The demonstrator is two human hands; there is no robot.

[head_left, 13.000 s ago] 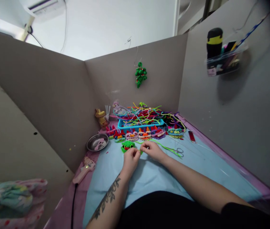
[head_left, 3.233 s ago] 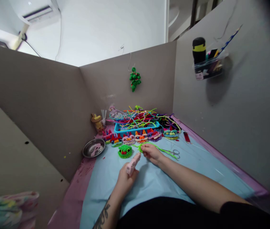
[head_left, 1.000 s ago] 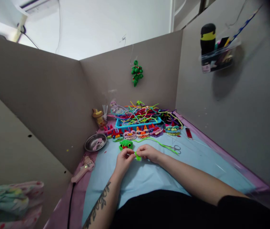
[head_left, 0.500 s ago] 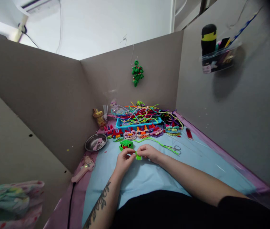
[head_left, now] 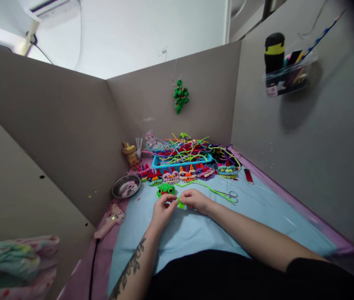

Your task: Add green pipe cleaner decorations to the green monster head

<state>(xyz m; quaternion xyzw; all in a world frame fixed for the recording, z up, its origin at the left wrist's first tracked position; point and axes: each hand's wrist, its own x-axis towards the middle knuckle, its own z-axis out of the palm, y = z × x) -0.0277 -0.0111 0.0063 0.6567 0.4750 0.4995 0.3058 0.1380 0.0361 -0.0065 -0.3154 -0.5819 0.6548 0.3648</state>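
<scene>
Lime-green piece (head_left: pixel 181 204), pinched by left hand (head_left: pixel 163 207) and right hand (head_left: pixel 196 200), loose end downward, long axis unclear

Held piece (head_left: pixel 181 203): lime green. Front toy (head_left: pixel 166 189): green with red, black. Cloth (head_left: pixel 200 233): light blue. Tray (head_left: pixel 165 167): brighter blue. Glue gun (head_left: pixel 109 225): pale pink. Fabric (head_left: pixel 23 291): pink, red dots.

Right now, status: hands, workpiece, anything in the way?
Left hand and right hand pinching small bright-green piece between fingertips. Green figure close beyond left hand, lower edge partly hidden. Scissors off to the right, apart from hands.
</scene>
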